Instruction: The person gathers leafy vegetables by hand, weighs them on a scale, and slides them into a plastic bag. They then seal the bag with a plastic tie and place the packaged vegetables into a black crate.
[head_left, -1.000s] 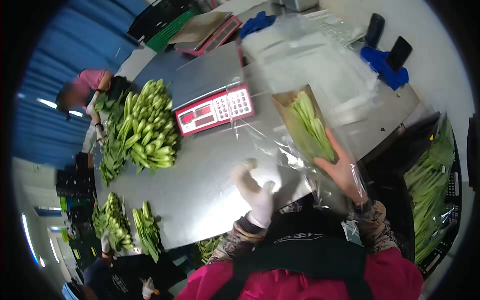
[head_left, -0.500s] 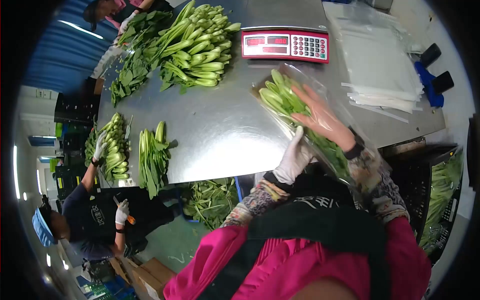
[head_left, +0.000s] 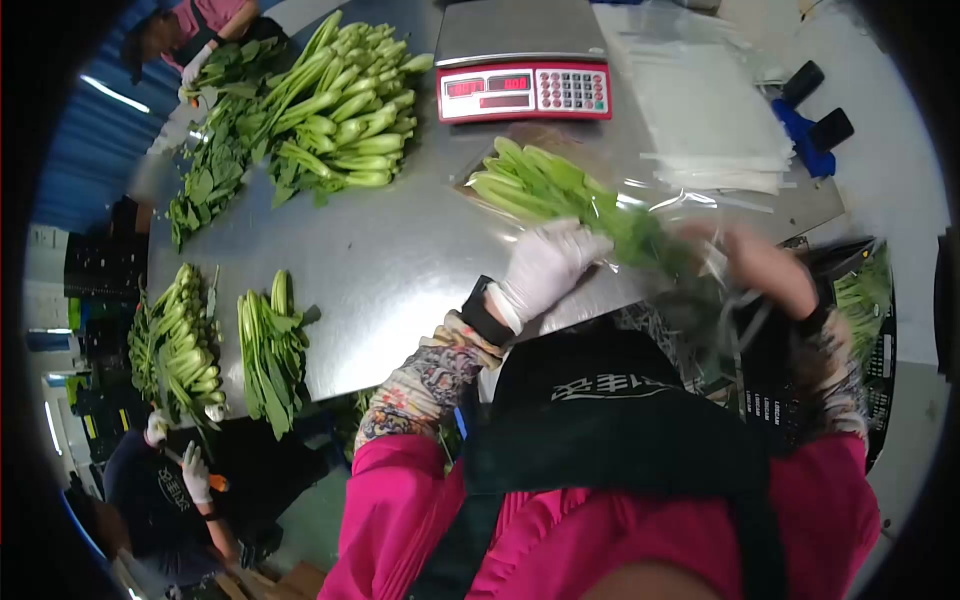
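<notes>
A clear plastic bag [head_left: 480, 192] with a bunch of leafy greens [head_left: 545, 185] in it lies at the table's front edge, stems toward the back left. My left hand [head_left: 550, 268], in a white glove, is closed on the near side of this bag, around its middle. On the right, my right hand [head_left: 755, 262] is at the leafy end, beside the loose plastic. Motion blurs its fingers, so their grip cannot be made out.
Behind the bag stands a red scale [head_left: 525, 92]. Stacked flat bags [head_left: 705, 110] lie at the right. A large pile of greens [head_left: 350, 110] and two smaller bunches [head_left: 180, 345] [head_left: 272, 350] rest on the metal table [head_left: 400, 260]. Two co-workers [head_left: 150, 490] [head_left: 205, 30] are at the left.
My right hand has come out from over the stems and moved right to the leafy end. My left hand has closed on the bag's near side. The view has shifted.
</notes>
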